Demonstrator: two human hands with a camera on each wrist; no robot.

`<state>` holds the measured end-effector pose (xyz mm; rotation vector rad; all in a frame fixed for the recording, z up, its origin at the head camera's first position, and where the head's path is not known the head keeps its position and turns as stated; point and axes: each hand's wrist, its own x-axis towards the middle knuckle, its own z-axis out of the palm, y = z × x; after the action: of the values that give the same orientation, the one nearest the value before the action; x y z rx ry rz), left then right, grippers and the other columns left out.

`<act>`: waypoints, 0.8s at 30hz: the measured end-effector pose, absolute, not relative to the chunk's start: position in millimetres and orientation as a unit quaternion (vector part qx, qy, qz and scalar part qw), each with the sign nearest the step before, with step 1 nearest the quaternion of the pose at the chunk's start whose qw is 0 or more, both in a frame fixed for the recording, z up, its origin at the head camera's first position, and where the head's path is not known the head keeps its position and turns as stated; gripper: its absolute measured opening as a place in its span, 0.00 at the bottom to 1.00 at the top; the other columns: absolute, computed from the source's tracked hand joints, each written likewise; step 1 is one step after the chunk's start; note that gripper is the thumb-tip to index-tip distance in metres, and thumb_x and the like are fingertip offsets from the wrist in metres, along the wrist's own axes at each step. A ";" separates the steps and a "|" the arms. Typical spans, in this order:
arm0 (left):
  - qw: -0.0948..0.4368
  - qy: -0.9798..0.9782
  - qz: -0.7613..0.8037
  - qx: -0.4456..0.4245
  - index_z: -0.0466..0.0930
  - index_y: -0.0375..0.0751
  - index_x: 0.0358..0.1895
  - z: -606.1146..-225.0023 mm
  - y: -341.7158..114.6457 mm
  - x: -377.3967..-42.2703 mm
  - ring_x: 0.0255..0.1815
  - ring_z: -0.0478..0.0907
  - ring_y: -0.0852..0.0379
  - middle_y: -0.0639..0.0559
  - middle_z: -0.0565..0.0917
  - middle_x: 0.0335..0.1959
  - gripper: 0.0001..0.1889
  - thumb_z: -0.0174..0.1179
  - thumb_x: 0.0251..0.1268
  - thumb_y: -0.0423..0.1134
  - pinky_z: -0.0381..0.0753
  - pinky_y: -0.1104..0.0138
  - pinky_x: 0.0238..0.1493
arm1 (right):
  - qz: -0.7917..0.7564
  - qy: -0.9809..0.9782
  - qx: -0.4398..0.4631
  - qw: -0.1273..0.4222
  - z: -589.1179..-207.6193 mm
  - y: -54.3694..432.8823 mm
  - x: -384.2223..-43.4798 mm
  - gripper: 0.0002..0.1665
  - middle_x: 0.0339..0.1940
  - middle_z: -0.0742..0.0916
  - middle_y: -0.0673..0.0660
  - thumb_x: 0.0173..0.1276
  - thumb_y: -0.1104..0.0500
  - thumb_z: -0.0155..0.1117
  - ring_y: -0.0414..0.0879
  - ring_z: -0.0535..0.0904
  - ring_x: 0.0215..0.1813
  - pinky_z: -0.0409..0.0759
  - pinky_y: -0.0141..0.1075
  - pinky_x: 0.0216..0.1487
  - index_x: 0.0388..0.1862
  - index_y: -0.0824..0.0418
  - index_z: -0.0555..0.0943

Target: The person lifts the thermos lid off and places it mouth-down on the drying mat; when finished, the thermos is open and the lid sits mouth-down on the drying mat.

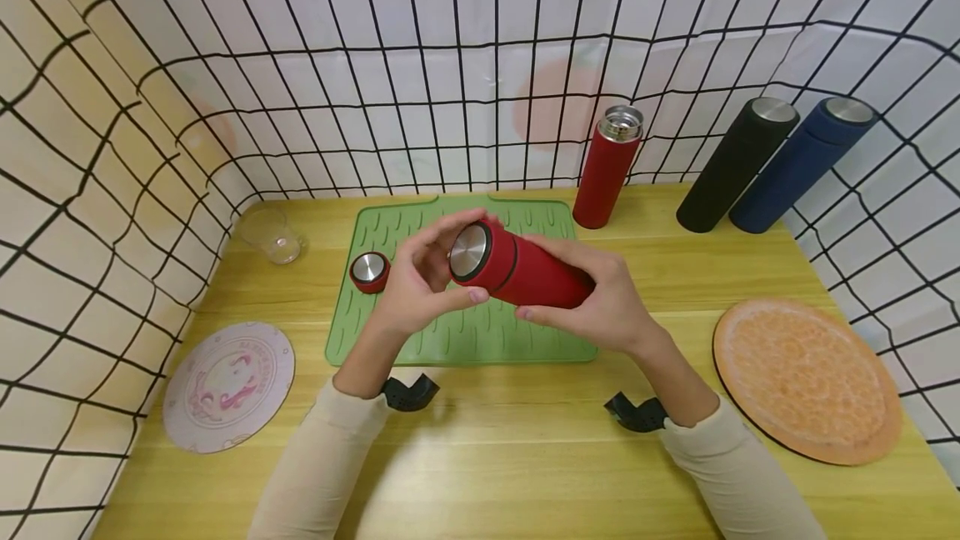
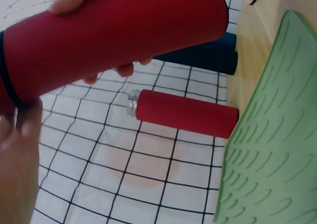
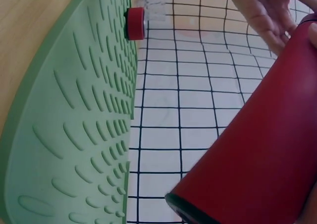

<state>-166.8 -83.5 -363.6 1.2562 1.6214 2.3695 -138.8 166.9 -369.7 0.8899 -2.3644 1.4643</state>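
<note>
A red thermos [image 1: 536, 273] with a steel-topped lid [image 1: 470, 252] is held tilted above a green mat [image 1: 450, 348], lid toward the left. My right hand [image 1: 607, 294] grips its body, thumb along the near side and fingers over the far side. Around the lid end curves my left hand [image 1: 420, 277], thumb at the lower edge and fingers at the far side. In the left wrist view the left thumb [image 2: 29, 122] lies right by the black ring between lid and body. On the mat's left part sits a loose red lid [image 1: 369, 272] with a steel top.
A second red thermos [image 1: 606, 169], lidless, stands behind the mat. Black [image 1: 735, 165] and blue [image 1: 798, 165] thermoses stand at the back right. A clear glass [image 1: 281, 247] is at the back left. Round placemats lie left [image 1: 228, 386] and right [image 1: 806, 382]. Black wire grid [image 1: 390, 57] surrounds the table.
</note>
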 end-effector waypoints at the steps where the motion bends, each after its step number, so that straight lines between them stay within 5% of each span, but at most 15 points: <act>1: -0.009 0.526 0.761 0.380 0.76 0.42 0.68 -364.1 -82.3 -166.5 0.64 0.78 0.50 0.48 0.82 0.62 0.38 0.81 0.53 0.41 0.86 0.60 0.58 | 0.491 -0.808 0.303 0.120 -369.8 166.6 -138.8 0.47 0.61 0.87 0.50 0.49 0.62 0.87 0.45 0.82 0.57 0.88 0.37 0.48 0.71 0.49 0.79; 8: -0.054 0.574 0.773 0.267 0.75 0.40 0.56 -367.0 -73.4 -161.1 0.52 0.81 0.55 0.51 0.82 0.47 0.43 0.85 0.36 0.57 0.88 0.67 0.51 | 0.452 -0.826 0.299 0.155 -371.5 166.0 -140.1 0.47 0.60 0.87 0.51 0.50 0.58 0.87 0.45 0.82 0.57 0.89 0.39 0.47 0.71 0.49 0.79; 11: -0.045 0.567 0.770 0.290 0.73 0.35 0.63 -366.6 -72.8 -161.5 0.60 0.79 0.52 0.48 0.80 0.56 0.50 0.84 0.38 0.59 0.85 0.65 0.58 | 0.456 -0.823 0.299 0.160 -371.1 166.4 -140.6 0.47 0.60 0.87 0.51 0.49 0.58 0.88 0.44 0.82 0.58 0.88 0.39 0.48 0.70 0.48 0.79; 16: -0.019 0.544 0.740 0.396 0.61 0.30 0.76 -364.8 -75.6 -165.6 0.76 0.66 0.40 0.42 0.70 0.75 0.54 0.78 0.54 0.56 0.76 0.58 0.71 | 0.466 -0.815 0.306 0.156 -370.2 167.9 -141.6 0.48 0.61 0.87 0.51 0.48 0.60 0.88 0.44 0.81 0.59 0.87 0.36 0.50 0.70 0.50 0.79; 24: 0.026 0.495 0.732 0.467 0.56 0.28 0.79 -365.3 -80.0 -167.3 0.81 0.57 0.38 0.40 0.60 0.82 0.45 0.70 0.64 0.39 0.74 0.57 0.74 | 0.485 -0.809 0.306 0.128 -367.0 172.7 -140.2 0.48 0.61 0.87 0.49 0.47 0.61 0.88 0.43 0.80 0.59 0.86 0.35 0.51 0.70 0.49 0.79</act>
<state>-167.3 -80.0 -365.3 1.4419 1.5297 2.2635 -140.2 172.7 -367.0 0.8911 -2.3532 1.4096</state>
